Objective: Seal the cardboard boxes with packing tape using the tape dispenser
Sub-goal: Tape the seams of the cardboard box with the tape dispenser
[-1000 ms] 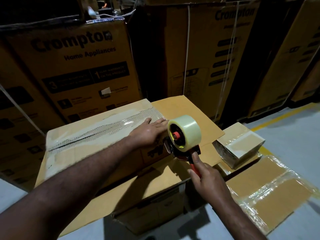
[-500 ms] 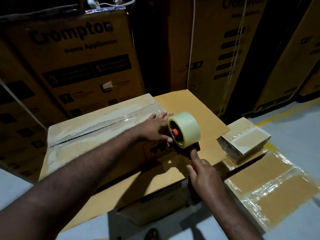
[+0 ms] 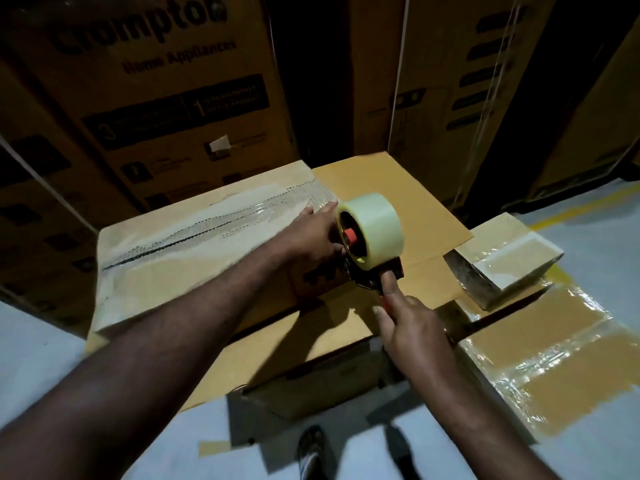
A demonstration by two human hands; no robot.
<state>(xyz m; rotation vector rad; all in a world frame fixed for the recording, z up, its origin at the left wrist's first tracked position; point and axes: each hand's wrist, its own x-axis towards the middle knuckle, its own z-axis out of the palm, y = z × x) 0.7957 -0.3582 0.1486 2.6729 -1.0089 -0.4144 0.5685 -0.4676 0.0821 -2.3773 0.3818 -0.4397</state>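
- A shoe (image 3: 311, 448) on the grey floor (image 3: 34, 358), nearest the viewer.
- The right hand (image 3: 412, 327) is clenched round the red handle of the tape dispenser (image 3: 374, 271), thumb laid forward along its frame.
- The dispenser carries a full roll of clear tape (image 3: 377, 220). It stands against the right end of the cardboard box (image 3: 194, 261), above the flat cardboard sheet (image 3: 391, 181) on which the box rests.
- The left hand (image 3: 315, 237) lies flat with straight fingers, pressing the box's top at its right edge, just beside the roll.
- The box is closed, with clear tape along its top seam; its contents are hidden.
- Past the sheet's right edge lies a flat taped box (image 3: 561, 358); a small taped box (image 3: 509, 254) sits behind it. Both are closed.
- Farthest back stand tall printed cartons (image 3: 166, 98), all closed.
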